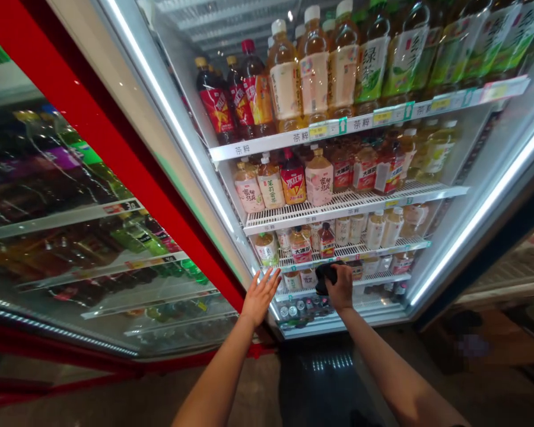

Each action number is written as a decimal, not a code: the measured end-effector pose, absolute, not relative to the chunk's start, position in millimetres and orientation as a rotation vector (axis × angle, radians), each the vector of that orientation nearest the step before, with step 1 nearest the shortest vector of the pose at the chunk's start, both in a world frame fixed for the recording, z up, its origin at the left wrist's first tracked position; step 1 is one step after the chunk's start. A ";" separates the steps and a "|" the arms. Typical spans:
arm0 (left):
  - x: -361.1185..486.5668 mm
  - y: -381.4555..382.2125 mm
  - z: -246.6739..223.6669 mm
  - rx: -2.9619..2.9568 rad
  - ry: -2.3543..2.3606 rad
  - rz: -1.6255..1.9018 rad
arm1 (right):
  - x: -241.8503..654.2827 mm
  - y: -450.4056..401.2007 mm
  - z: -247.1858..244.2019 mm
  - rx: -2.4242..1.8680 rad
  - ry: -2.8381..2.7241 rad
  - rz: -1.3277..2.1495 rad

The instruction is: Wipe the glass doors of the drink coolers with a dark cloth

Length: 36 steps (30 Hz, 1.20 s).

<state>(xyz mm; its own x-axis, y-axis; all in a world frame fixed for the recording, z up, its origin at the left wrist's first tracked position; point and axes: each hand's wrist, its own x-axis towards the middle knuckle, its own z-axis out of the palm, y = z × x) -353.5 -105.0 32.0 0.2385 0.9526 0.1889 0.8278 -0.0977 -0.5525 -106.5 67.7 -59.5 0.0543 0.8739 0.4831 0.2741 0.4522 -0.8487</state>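
Note:
My left hand (261, 296) reaches toward the left edge of a lit drinks cooler, fingers spread and holding nothing. Beside the lower shelves, my right hand (340, 289) grips a black object (324, 279), too dark to identify. Just above the hands, a shelf (347, 259) carries a green-labelled bottle (267, 248), a red-labelled bottle (301, 244) and a smaller dark bottle (326, 240). One level higher are a pink-labelled bottle (319, 178) and a red and yellow bottle (292, 178). Part of the low shelf's contents is hidden behind my right hand.
Large tea bottles (314, 71) line the top shelf (293, 137). At left, a red-framed (129, 154) cooler has glass in front of more drinks. A bright light strip (182, 130) edges the lit cooler. A cardboard box (502, 338) sits low at right.

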 end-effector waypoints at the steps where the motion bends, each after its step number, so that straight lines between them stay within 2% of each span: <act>1: -360.0 -109.7 32.1 -1.961 -1.630 0.290 | -108.8 62.6 -60.6 -1.056 -1.509 0.633; 7: -396.9 -136.6 30.5 -1.992 -1.679 0.255 | -117.4 59.1 -51.2 -1.173 -1.363 0.568; 14: -428.9 -162.1 24.6 -2.000 -1.665 0.216 | -183.9 11.8 -38.5 -0.977 -1.551 0.634; 23: -451.7 -178.0 17.3 -1.948 -1.690 0.126 | -222.2 -6.0 -16.0 -1.047 -1.446 0.559; 27: -457.3 -187.3 19.3 -1.943 -1.692 0.070 | -241.1 -29.1 -23.5 -0.937 -1.616 0.624; 36: -462.4 -199.9 24.2 -1.977 -1.702 -0.048 | -269.7 -48.0 -29.3 -0.950 -1.610 0.584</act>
